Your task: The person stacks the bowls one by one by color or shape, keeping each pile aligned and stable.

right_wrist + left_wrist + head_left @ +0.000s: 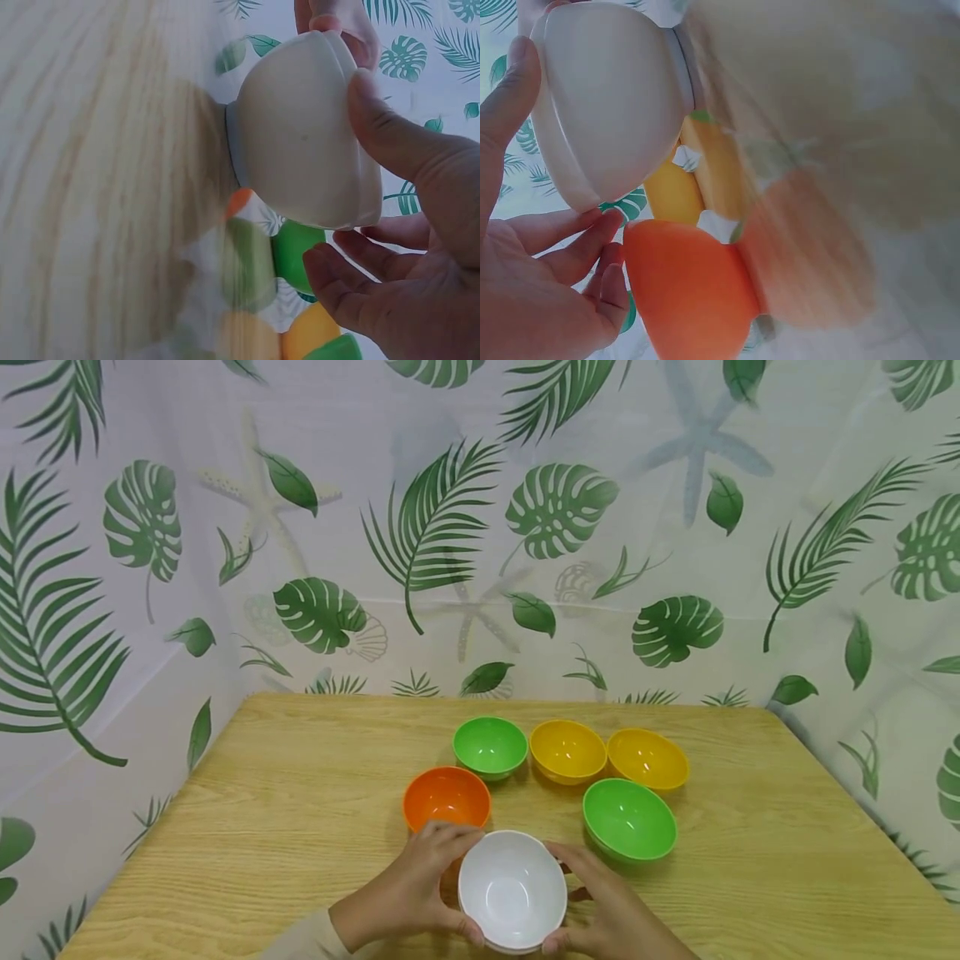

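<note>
Two nested white bowls (513, 890) stand upright at the near middle of the table, one rim showing just under the other. My left hand (416, 889) holds them at the left side, thumb near the front rim and fingers toward the back. On the opposite side, my right hand (603, 902) grips the rim likewise between thumb and fingers. The right wrist view shows the white bowls (300, 135) with their foot right at the tabletop. Just behind my left fingers sits an orange bowl (447, 795), partly hidden by that hand.
A green bowl (491, 748) and two yellow bowls (567, 752) form a row at the back. Another green bowl (630, 820) stands beyond my right hand. The wooden table (300, 810) meets a leaf-patterned cloth (465, 635) at its far edge.
</note>
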The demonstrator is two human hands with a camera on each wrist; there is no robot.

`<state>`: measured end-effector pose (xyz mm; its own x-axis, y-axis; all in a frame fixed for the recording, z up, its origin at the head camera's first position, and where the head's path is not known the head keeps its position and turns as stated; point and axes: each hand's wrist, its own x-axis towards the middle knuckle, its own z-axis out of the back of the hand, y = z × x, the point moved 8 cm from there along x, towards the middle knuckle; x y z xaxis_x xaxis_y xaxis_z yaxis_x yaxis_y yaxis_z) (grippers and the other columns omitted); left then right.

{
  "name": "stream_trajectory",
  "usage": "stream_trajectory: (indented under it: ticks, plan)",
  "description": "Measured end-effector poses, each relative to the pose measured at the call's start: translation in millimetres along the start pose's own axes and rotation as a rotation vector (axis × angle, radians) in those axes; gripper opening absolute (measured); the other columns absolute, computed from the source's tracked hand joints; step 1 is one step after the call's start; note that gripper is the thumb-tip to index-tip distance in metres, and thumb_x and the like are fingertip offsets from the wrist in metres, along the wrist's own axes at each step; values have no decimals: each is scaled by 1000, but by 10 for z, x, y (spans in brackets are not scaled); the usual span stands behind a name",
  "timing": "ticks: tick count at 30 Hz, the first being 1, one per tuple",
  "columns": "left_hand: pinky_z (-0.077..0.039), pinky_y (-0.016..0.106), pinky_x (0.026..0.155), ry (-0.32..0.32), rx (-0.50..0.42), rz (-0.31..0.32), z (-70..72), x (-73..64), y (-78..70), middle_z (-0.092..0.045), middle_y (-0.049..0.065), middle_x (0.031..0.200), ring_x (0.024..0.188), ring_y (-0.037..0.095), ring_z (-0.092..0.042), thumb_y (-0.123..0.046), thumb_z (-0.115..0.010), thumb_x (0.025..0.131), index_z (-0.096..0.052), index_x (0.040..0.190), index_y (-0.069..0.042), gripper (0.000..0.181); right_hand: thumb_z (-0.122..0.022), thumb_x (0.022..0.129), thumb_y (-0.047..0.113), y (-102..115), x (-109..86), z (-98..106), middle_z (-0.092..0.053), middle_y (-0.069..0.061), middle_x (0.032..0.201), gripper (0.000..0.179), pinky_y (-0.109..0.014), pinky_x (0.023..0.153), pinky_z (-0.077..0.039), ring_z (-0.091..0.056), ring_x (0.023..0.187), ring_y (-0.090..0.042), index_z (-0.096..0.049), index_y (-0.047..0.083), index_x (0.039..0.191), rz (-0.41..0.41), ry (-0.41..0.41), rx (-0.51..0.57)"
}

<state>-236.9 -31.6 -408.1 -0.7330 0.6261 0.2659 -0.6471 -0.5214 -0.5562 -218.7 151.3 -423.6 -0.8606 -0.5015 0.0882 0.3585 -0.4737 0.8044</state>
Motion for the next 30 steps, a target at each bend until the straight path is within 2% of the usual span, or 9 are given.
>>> stream_trajectory:
  ticks: [6,15,19,30]
  plan:
    - [-40,50,98,15,21,12,9,13,2,-55,5,133,118,23,-41,-49,-89,53,-55,134,-10,96,-82,68,39,31,3,5,-46,-14,138,91,-28,83,-54,-53,113,-29,-41,5,142,-30,20,-21]
    - [-40,45,99,76,45,40,-8,24,-16,-56,5,132,117,22,-42,-52,-88,55,-55,132,-10,94,-82,68,42,67,-6,11,-50,-10,133,91,-27,80,-54,-52,108,-18,-41,4,141,-39,37,-61]
    - [-40,43,99,98,72,37,8,42,-35,-56,6,131,116,22,-42,-52,-88,55,-55,131,-10,93,-82,68,42,63,-1,11,-51,-8,131,92,-27,78,-53,-52,107,-18,-40,5,142,-53,38,-65]
    - [-32,41,94,80,127,37,41,20,-61,-58,5,126,118,22,-43,-54,-86,56,-55,134,-10,95,-81,69,42,58,12,6,-46,-13,141,94,-28,78,-53,-51,112,-24,-38,6,144,-63,53,-60]
